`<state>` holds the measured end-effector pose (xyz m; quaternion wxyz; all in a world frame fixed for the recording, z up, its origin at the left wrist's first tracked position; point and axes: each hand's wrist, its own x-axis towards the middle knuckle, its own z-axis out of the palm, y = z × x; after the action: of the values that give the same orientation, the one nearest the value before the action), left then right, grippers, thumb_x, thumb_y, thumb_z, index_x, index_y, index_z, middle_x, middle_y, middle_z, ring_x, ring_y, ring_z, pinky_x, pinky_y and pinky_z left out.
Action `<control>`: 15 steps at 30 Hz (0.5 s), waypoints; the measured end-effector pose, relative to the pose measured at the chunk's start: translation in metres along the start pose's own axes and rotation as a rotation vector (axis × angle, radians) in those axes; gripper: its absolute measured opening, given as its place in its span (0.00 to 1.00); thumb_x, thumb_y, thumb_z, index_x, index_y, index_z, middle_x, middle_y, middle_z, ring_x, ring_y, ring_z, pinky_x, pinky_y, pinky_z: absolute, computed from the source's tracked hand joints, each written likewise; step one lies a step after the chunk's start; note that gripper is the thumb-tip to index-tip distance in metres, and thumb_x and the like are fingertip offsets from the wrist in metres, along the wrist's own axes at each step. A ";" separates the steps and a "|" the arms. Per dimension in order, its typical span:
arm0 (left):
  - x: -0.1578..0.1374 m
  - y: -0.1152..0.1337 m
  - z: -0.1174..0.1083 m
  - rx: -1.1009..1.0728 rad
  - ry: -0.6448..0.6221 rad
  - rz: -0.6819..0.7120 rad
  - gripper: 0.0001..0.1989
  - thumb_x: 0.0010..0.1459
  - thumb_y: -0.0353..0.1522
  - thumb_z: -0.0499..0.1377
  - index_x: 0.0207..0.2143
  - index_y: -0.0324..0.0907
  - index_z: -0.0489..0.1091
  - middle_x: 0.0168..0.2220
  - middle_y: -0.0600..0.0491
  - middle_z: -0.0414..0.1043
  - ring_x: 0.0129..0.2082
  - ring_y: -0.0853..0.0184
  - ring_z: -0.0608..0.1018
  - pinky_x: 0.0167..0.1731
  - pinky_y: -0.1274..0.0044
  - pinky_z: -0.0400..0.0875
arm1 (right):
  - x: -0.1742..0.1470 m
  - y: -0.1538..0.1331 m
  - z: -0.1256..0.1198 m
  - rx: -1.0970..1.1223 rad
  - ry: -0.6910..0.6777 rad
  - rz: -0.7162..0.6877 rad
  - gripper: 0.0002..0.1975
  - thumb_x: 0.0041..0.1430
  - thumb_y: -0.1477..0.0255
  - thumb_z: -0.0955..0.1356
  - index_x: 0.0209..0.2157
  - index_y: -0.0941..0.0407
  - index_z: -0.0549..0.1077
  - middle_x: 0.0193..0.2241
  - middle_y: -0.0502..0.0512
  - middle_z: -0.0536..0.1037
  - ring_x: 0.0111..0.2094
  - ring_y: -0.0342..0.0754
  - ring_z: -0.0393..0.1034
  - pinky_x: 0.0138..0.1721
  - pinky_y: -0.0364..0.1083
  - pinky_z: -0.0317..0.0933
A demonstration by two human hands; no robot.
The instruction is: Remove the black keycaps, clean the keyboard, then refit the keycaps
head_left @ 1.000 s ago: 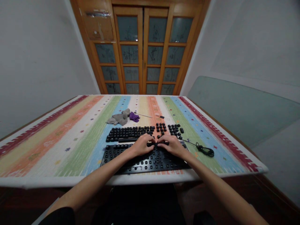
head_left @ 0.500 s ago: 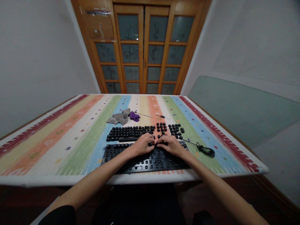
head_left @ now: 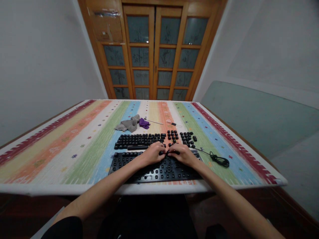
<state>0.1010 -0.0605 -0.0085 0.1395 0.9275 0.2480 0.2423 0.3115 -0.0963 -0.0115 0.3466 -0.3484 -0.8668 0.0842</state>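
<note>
The left hand (head_left: 155, 153) and right hand (head_left: 181, 154) are curling half-closed, nearly meeting, over the keyboard (head_left: 159, 174) lying along the desk's (head_left: 82, 189) near edge; whether they are pinching anything is unclear.

The black keyboard (head_left: 159, 172) lies flat, most of its visible switches bare, a few caps seated at far left. Loose black keycaps (head_left: 137, 140) form grouped rows just beyond it

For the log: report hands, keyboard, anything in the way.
Left hand, right hand close together over far side of keyboard; grip unclear. Keyboard flat, partly stripped. Nothing seen blocking; loose keycaps just beyond.
</note>
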 end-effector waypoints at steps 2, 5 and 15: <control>0.000 0.000 0.000 0.008 -0.002 0.010 0.05 0.55 0.26 0.60 0.30 0.40 0.76 0.34 0.49 0.76 0.37 0.64 0.75 0.40 0.75 0.69 | 0.000 -0.001 -0.001 -0.017 0.000 -0.027 0.05 0.63 0.73 0.68 0.34 0.55 0.77 0.33 0.55 0.81 0.36 0.49 0.76 0.40 0.48 0.70; 0.000 0.000 -0.001 0.007 -0.002 0.028 0.06 0.56 0.26 0.59 0.31 0.40 0.76 0.34 0.49 0.76 0.37 0.64 0.75 0.40 0.75 0.69 | -0.001 -0.005 -0.004 -0.090 -0.015 -0.075 0.06 0.64 0.75 0.66 0.36 0.55 0.77 0.35 0.57 0.81 0.36 0.50 0.76 0.40 0.48 0.70; -0.004 0.005 0.000 0.111 -0.005 0.036 0.05 0.57 0.29 0.59 0.31 0.40 0.75 0.37 0.49 0.75 0.40 0.62 0.72 0.44 0.72 0.69 | -0.009 -0.024 0.000 -0.288 -0.081 -0.087 0.10 0.63 0.74 0.65 0.42 0.57 0.76 0.42 0.61 0.80 0.44 0.55 0.74 0.46 0.54 0.68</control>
<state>0.1001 -0.0667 -0.0075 0.0839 0.9388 0.2439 0.2285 0.3025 -0.1200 -0.0070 0.2610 -0.3531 -0.8975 -0.0422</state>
